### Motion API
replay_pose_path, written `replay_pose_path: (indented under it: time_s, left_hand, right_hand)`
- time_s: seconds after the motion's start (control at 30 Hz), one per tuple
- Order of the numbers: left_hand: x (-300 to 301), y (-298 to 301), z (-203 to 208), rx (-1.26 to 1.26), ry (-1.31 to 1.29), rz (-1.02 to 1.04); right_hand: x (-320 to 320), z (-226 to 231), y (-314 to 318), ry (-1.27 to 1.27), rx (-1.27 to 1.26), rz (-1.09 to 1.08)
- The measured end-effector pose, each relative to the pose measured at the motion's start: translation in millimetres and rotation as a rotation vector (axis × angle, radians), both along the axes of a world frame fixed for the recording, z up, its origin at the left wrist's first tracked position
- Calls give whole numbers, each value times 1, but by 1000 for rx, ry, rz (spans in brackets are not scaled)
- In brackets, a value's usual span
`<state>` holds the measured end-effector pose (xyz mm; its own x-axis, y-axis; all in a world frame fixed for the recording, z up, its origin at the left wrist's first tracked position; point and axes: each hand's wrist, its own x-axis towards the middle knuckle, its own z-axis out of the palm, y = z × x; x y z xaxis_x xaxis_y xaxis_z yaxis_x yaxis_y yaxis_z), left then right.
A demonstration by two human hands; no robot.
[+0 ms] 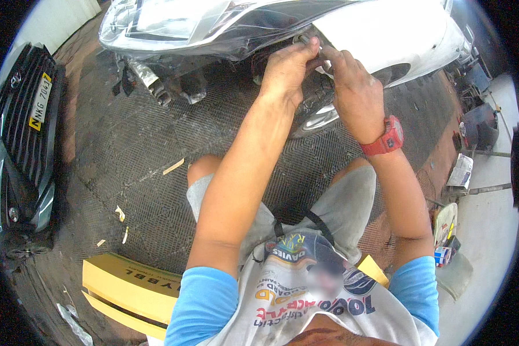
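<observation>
Both of my arms reach forward to the lower edge of a white car fender [389,34], where it meets the dark wheel opening. My left hand [287,70] is closed at that edge, thumb up, beside a small metal-looking piece [301,39]. Close to its right, my right hand [357,92] has its fingers curled and pressed together at the same edge. A small shiny bit shows between the hands, too small to name. What either hand grips is mostly hidden by the fingers. Below them sits the car's wheel [320,119]. A red watch [391,136] is on my right wrist.
Clear plastic covers the car's front and headlight [167,20]. Loose parts [150,81] hang beneath it. A dark car grille with bumper [29,115] stands at left. A yellow box [130,285] lies behind me at left. Assorted items [461,170] line the right wall.
</observation>
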<state>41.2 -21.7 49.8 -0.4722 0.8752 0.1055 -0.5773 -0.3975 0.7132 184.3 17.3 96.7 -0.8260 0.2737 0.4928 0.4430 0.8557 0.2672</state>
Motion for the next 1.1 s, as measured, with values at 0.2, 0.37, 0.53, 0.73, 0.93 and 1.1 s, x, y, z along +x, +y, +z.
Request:
replay_pose_path:
  time_s: [0.2, 0.37, 0.53, 0.73, 0.93, 1.1]
  left_hand:
    - [-7, 1, -8, 56, -80, -193]
    - [-1, -6, 6, -52, 84, -38]
    - [-3, -9, 5, 10, 25, -51]
    - [-10, 1, 2, -73, 40, -55]
    - [-8, -10, 0, 8, -4, -79]
    - [-8, -6, 8, -94, -86, -148]
  right_hand:
    - [-17, -11, -13, 700, -1539, 230]
    - [-4, -6, 0, 106, -379, 33]
    - [-3, -1, 1, 135, -385, 127]
    - [-6, -15, 2, 286, -653, 160]
    - [-6, -4, -2, 58, -383, -11]
    - [-12, -23, 8, 394, -956, 219]
